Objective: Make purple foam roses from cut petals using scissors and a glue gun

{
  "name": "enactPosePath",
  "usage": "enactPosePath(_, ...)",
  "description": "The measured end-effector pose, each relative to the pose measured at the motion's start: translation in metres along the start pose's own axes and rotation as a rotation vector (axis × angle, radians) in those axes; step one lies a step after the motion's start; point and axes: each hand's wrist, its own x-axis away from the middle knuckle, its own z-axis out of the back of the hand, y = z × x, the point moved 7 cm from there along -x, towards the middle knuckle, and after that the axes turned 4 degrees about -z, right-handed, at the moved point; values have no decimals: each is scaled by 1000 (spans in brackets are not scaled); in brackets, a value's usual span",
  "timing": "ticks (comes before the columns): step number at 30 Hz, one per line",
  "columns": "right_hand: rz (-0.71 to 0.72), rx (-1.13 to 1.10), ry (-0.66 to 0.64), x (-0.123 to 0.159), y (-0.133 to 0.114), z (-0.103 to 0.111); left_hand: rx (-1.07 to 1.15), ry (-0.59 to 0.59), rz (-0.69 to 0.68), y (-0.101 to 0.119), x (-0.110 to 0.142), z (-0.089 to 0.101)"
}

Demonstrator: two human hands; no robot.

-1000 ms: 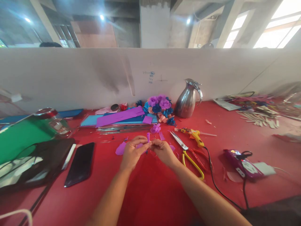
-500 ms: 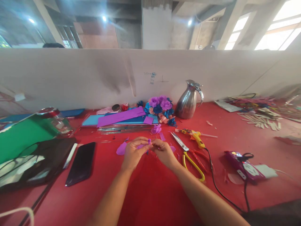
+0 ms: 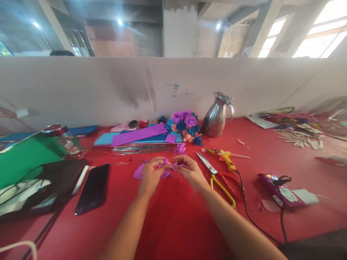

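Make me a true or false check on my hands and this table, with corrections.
1. The left hand holds a purple roll. True.
2. The right hand grips the scissors. False: the scissors lie on the red table, beside the right hand.
3. The metal jug stands upright. True.
4. The phone lies between the hands. False: the phone lies left of the left hand.
5. The glue gun lies beside the scissors. True.

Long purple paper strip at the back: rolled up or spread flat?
Spread flat: the purple strip lies stretched out across blue sheets.
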Motion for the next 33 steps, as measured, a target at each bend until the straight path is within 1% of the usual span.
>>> enactPosePath(3,-56,-218,-21,0,-7,1,-3,30,16,-1,-1,1)
enactPosePath(5,-56,-319,16,-4,-12,10,15,42,41,-4,0,2)
enactPosePath(6,-33,-365,80,-6,-16,20,26,46,58,-6,0,1)
enactPosePath(7,5,-407,183,-7,-19,34,30,47,69,-8,0,1)
enactPosePath(9,114,-443,469,-4,-26,66,2,46,58,-8,0,2)
enactPosePath(10,166,-417,603,1,-29,79,-30,47,29,-6,0,3)
enactPosePath(11,207,-363,688,5,-32,86,-68,49,-12,-3,0,3)
enactPosePath(12,242,-292,710,7,-37,88,-105,52,-58,1,0,4)
enactPosePath(13,272,-216,665,7,-42,84,-141,56,-104,6,0,4)
enactPosePath(14,291,-136,559,5,-46,73,-173,55,-147,11,1,4)
enactPosePath(16,305,42,287,4,-50,42,-224,45,-211,18,2,3)
enactPosePath(17,309,138,174,5,-50,27,-237,35,-227,20,3,1)
enactPosePath(18,312,231,90,7,-49,14,-240,20,-231,21,4,0)
enactPosePath(19,317,313,36,9,-47,3,-232,0,-225,21,4,-2)
enactPosePath(20,329,374,10,11,-45,-4,-218,-21,-209,20,5,-4)
enactPosePath(22,353,427,13,13,-40,-10,-185,-55,-173,18,6,-8)
enactPosePath(25,350,424,36,13,-34,-9,-145,-79,-125,16,8,-12)
enactPosePath(27,338,404,41,13,-33,-8,-95,-87,-69,13,9,-14)
enactPosePath(29,294,368,31,11,-32,-6,-4,-79,34,6,9,-13)
enactPosePath(31,200,321,23,8,-27,-3,123,-44,155,-1,10,-12)
enactPosePath(33,94,316,-22,5,-18,-3,261,14,250,-6,10,-9)
